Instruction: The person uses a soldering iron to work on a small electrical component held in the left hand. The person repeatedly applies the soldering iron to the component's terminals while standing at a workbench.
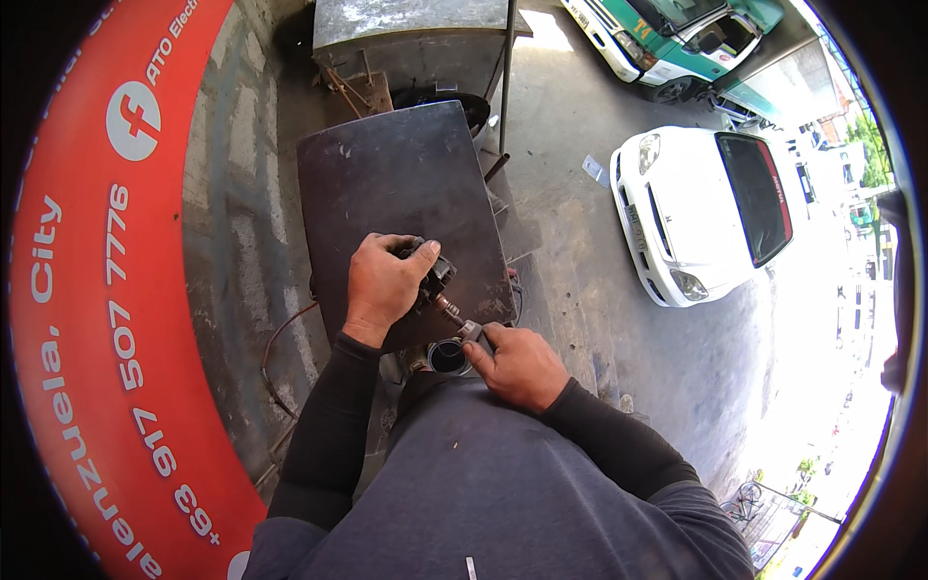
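Observation:
My left hand (379, 285) is closed around a small blackish, blocky part (441, 276), held above the dark metal tabletop (391, 169). Its thumb and fingers cover much of the part, so I cannot make out its kind. In my right hand (525, 369) is a hand tool with a grey handle (473, 332) and a narrow brownish metal end (448, 308). That end points up and left and meets the lower side of the part, or lies very close to it. Just below the tool is a round metal-rimmed opening (448, 358), partly hidden by my body.
A red banner (87, 319) runs along the left beside a worn wall. Behind the tabletop stands a grey metal box (411, 29), with a thin upright pole (507, 77) near it. A cable (268, 372) hangs at left. A white car (691, 213) and a green-and-white truck (667, 43) are parked at right.

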The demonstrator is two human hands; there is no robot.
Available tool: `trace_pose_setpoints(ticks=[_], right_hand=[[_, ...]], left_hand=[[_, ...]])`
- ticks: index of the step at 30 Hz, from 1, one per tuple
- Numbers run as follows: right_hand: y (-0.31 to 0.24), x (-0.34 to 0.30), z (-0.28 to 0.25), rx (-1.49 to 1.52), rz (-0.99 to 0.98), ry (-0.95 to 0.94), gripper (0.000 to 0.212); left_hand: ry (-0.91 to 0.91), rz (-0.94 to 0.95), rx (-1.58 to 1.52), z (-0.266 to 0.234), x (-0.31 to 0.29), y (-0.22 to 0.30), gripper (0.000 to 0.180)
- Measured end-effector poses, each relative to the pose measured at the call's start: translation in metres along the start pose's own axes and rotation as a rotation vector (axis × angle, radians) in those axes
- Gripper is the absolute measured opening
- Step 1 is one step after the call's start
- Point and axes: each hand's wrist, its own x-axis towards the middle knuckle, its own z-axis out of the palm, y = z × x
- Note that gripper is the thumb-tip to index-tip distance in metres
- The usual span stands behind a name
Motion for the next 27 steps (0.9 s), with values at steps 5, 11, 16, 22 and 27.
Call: trace_pose_setpoints(ticks=[5,11,16,22,27], right_hand=[[-0.001,0.004,-0.004,0.001,0.050,-0.008,0.056],[0.000,0.003,-0.004,0.014,0.051,0.000,0.056],[0.000,0.004,-0.007,0.032,0.034,-0.025,0.056],[0.011,0.010,-0.003,0.076,0.047,0.013,0.052],[0.009,0.009,-0.003,0.074,0.036,0.008,0.055]], left_hand=[[-0.002,0.022,0.030,0.000,0.002,0.000,0.058],[0.007,-0.003,-0.002,-0.001,-0.003,0.006,0.056],[0.007,0.003,-0.024,-0.001,-0.001,0.005,0.056],[0.004,0.011,-0.002,-0.002,-0.001,0.002,0.057],[0.014,0.019,0.003,-0.002,-0.002,0.005,0.057]])
